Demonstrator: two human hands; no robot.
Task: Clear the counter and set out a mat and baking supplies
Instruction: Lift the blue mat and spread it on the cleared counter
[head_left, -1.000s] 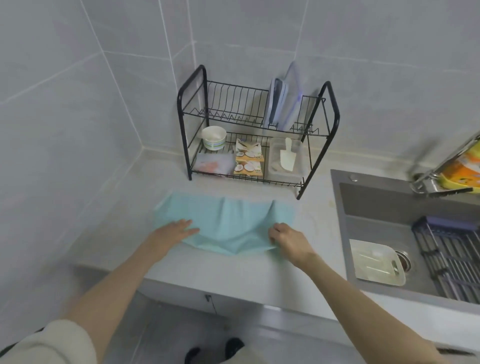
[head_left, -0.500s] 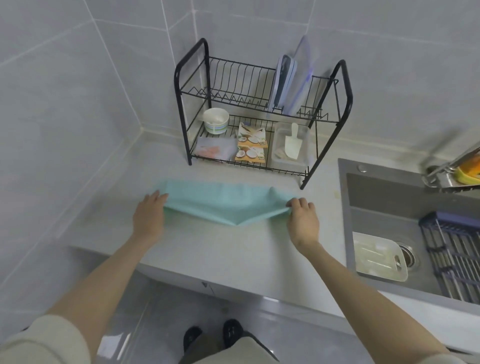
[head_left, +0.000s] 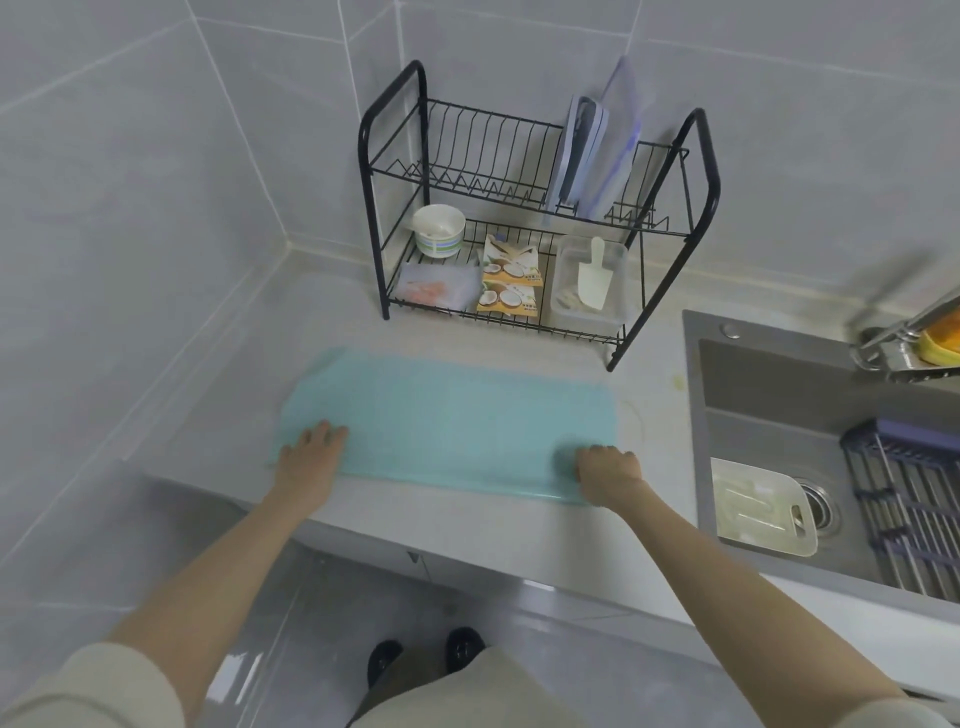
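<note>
Teal mat (head_left: 452, 421) lies flat on the surface (head_left: 467, 525) by the dish rack (head_left: 370, 218). Left grip (head_left: 311, 457) is wide, pressing its near corner; right grip (head_left: 605, 473) is curled round the other corner.

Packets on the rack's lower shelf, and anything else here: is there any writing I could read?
On the coconut-picture packets: small print, too blurred to read.
On the striped bowl: coloured bands only, no words.
On the mat: no print visible.
Nothing else shows legible text.
</note>
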